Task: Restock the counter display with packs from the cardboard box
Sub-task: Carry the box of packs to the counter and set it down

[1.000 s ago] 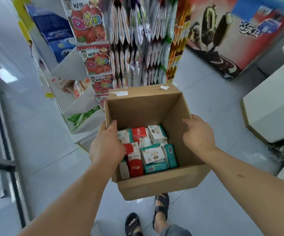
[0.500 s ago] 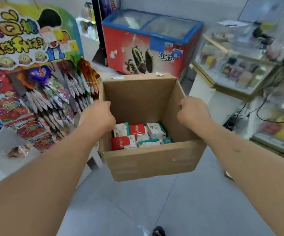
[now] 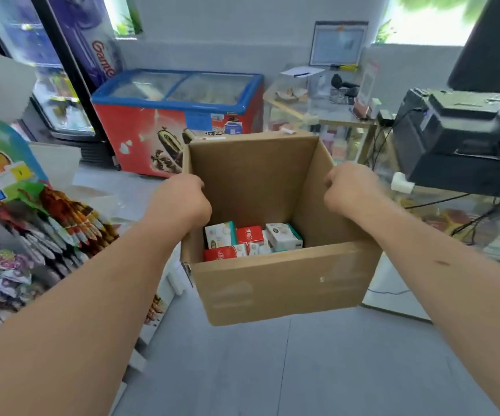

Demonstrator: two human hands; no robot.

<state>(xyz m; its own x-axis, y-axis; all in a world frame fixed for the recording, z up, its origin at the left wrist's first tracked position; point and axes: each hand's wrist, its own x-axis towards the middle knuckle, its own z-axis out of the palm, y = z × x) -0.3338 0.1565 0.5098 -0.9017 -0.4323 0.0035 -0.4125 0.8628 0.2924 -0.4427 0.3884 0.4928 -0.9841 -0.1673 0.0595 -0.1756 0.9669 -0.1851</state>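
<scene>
Box (image 3: 272, 283) now closer to counter (image 3: 344, 122)

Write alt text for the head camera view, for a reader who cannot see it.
A person's left hand and right hand hold the side walls of an open brown cardboard box above a grey floor. Inside lie red and white-and-teal packs; a red-and-blue chest freezer stands behind.

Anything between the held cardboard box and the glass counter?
Nothing visible. The left hand and right hand hold the brown cardboard box beside the glass counter, though a black till occupies part of its top.
</scene>
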